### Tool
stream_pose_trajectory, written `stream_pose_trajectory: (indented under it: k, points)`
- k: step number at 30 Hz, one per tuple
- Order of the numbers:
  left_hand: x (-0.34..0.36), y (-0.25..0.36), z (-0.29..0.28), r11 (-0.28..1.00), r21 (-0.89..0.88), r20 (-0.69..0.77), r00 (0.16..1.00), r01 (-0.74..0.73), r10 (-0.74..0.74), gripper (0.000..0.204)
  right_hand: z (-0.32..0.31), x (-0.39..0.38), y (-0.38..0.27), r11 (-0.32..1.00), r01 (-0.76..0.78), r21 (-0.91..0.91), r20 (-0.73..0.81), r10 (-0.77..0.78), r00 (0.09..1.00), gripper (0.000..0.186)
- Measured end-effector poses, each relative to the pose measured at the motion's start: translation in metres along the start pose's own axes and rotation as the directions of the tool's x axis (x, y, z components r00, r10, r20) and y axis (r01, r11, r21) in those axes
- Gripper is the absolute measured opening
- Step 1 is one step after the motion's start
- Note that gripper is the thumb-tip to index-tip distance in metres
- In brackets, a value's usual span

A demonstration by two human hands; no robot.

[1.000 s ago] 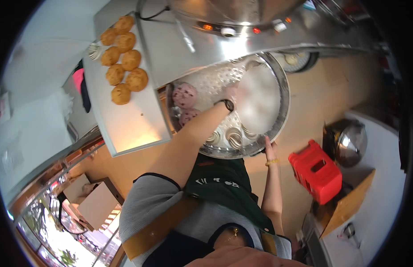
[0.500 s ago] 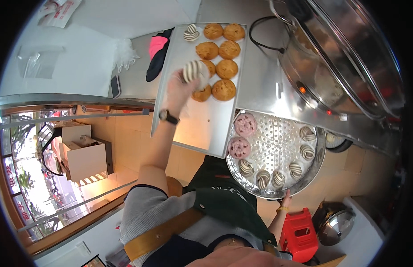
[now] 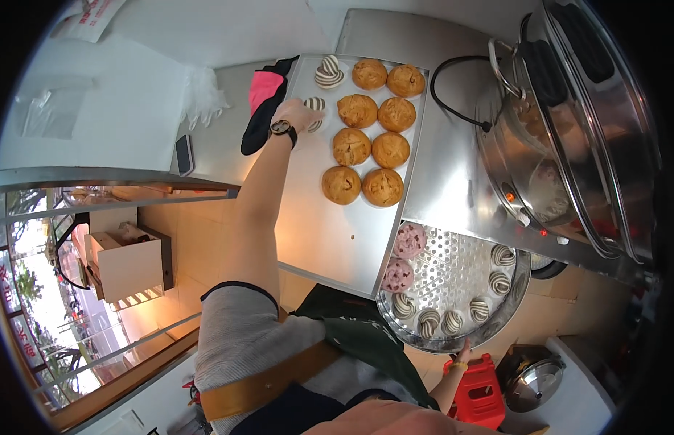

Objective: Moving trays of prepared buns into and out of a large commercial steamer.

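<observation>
My left hand point(image 3: 296, 114), with a dark watch at the wrist, has its fingers closed round a brown-and-white striped steamed bun point(image 3: 315, 107) at the left side of the white tray point(image 3: 319, 243). Just beyond it, another striped bun point(image 3: 328, 72) sits in the tray's far left corner. Two columns of golden-brown buns point(image 3: 357, 111) lie to their right. My right hand point(image 3: 464, 353) grips the near rim of a round perforated metal steamer tray point(image 3: 453, 268); most of its fingers are hidden underneath. That steamer tray carries pink speckled buns point(image 3: 399, 275) and several striped buns point(image 3: 451, 322) along its edge.
A large metal steamer point(image 3: 555, 138) with lit red lamps stands on the steel counter at right, its black cable point(image 3: 446, 80) looping beside the tray. A pink-and-black cloth point(image 3: 266, 90) and a phone point(image 3: 185, 155) lie at left. A red stool point(image 3: 476, 395) stands below right.
My left hand has carried the striped bun away from me and lowered it to the tray's left side, below the corner bun. My right hand still holds the steamer tray.
</observation>
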State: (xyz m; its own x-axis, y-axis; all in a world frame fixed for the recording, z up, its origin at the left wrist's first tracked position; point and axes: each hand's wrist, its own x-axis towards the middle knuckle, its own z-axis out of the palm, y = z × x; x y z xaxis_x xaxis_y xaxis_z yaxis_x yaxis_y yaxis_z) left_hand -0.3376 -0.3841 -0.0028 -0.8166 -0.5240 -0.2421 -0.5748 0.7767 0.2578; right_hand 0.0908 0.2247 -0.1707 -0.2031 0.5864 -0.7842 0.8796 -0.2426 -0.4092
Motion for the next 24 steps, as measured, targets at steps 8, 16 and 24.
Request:
stream_pose_trajectory:
  k: [8, 16, 24]
  points:
    - [0.087, 0.027, 0.013, 0.944, -0.051, -0.191, 0.931, -0.326, 0.311, 0.052, 0.009, -0.015, -0.013, 0.995, 0.081, 0.064, 0.006, -0.081, 0.997, 0.075]
    - [0.114, 0.043, 0.049, 0.895, -0.142, -0.101, 0.906, -0.422, 0.411, 0.053, -0.009, 0.020, 0.017, 0.993, -0.003, 0.122, -0.035, 0.007, 0.999, 0.072]
    - [0.015, -0.028, 0.004, 0.891, 0.068, 0.155, 0.887, -0.450, 0.436, 0.062, 0.008, 0.005, -0.002, 0.977, -0.074, 0.201, -0.103, 0.096, 0.990, 0.071]
